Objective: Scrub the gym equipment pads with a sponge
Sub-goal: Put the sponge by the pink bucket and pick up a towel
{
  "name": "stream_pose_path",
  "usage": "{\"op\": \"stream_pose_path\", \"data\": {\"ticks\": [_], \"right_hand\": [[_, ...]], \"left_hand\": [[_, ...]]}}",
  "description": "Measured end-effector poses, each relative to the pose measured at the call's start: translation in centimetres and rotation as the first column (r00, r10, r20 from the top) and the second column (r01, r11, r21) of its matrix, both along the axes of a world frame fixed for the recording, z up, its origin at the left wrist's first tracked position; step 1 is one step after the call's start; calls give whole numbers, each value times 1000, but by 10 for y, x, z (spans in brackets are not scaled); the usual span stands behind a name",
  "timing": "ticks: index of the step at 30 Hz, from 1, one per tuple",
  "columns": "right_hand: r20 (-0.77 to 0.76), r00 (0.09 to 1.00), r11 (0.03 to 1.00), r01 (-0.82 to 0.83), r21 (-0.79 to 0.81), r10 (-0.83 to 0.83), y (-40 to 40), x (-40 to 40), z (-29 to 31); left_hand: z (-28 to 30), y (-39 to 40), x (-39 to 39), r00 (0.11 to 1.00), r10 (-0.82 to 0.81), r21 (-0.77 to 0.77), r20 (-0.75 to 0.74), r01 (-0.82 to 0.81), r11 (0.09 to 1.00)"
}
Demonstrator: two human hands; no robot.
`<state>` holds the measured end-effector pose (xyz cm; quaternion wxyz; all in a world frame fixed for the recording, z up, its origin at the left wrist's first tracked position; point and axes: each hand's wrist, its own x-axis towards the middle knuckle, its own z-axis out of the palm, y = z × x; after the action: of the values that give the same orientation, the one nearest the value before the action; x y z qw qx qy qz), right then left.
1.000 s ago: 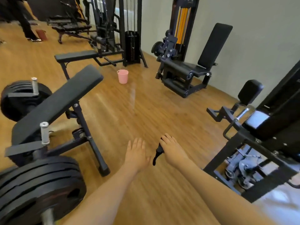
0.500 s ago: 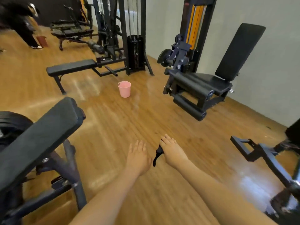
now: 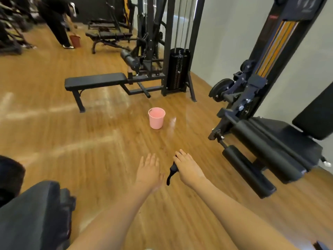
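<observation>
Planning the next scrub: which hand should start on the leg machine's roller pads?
Right, probably. The right hand already grips a dark tool and is on the same side as the roller pads. The left hand is open, empty and farther from them.

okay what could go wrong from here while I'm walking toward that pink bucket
The pink bucket stands in open floor and appears to hold liquid; a foot could tip it. The wood floor looks glossy, possibly wet, so slipping is possible. The leg machine's roller pads jut low beside your right hand.
</observation>
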<state>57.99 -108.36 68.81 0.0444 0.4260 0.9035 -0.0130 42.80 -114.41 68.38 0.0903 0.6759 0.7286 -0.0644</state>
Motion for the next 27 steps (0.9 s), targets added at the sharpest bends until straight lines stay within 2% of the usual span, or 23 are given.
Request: {"op": "stream_pose_path", "data": {"ticks": [8, 9, 11, 12, 14, 15, 18, 20, 22, 23, 25, 27], "right_hand": [[-97, 993, 998, 63, -26, -66, 246, -49, 6], [-104, 993, 998, 61, -26, -63, 280, -57, 3], [-124, 991, 998, 52, -32, -56, 347, -76, 0], [-136, 990, 998, 38, -40, -43, 381, -87, -1], [-174, 984, 997, 15, -71, -27, 441, -108, 4], [-203, 979, 997, 20, -72, -34, 471, -120, 9], [-265, 964, 996, -5, -94, -20, 545, -152, 36], [-329, 944, 986, -51, -156, -3, 586, -172, 54], [-409, 912, 958, -86, -273, -35, 623, -192, 63], [-449, 890, 934, -89, -345, -81, 641, -200, 63], [-493, 848, 885, -65, -462, -195, 686, -216, 57], [-514, 803, 843, -26, -537, -303, 733, -233, 52]], "left_hand": [[8, 257, -39, 996, -73, 39, 48, 71, 997], [3, 291, -45, 994, -37, 25, 101, 35, 999], [-1, 359, -56, 938, 111, -33, 329, -106, 994], [3, 393, -62, 845, 207, -85, 493, -190, 978], [15, 450, -74, 532, 380, -213, 756, -349, 912], [25, 478, -82, 398, 416, -246, 818, -411, 878], [38, 551, -111, 150, 414, -286, 898, -516, 807], [45, 597, -133, 74, 402, -285, 913, -591, 755], [54, 644, -157, 59, 365, -254, 929, -618, 744], [59, 668, -169, 101, 338, -209, 936, -613, 762], [65, 717, -193, 272, 281, -96, 920, -540, 836], [70, 763, -216, 383, 234, -43, 894, -447, 894]]}}
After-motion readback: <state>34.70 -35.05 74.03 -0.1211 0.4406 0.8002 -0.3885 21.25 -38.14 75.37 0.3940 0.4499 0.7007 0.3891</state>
